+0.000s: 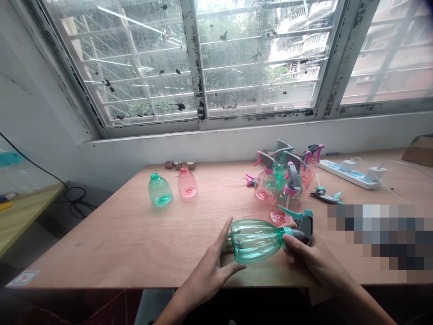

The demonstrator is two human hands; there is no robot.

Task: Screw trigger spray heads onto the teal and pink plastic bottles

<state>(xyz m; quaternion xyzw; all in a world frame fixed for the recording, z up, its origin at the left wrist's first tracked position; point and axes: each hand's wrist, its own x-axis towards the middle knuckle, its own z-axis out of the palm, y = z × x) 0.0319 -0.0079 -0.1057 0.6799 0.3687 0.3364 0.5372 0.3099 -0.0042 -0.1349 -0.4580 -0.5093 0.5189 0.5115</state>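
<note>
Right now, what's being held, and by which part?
Green bottle, on its side: left hand cupped at the base, right hand gripping around the collar.

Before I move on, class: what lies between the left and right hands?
In the head view, a green spray bottle, held sideways: base toward the left hand, teal collar at the right hand.

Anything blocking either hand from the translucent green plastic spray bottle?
Nothing visible: the left hand is around the base of the translucent green plastic spray bottle, and the right hand holds its teal collar.
</note>
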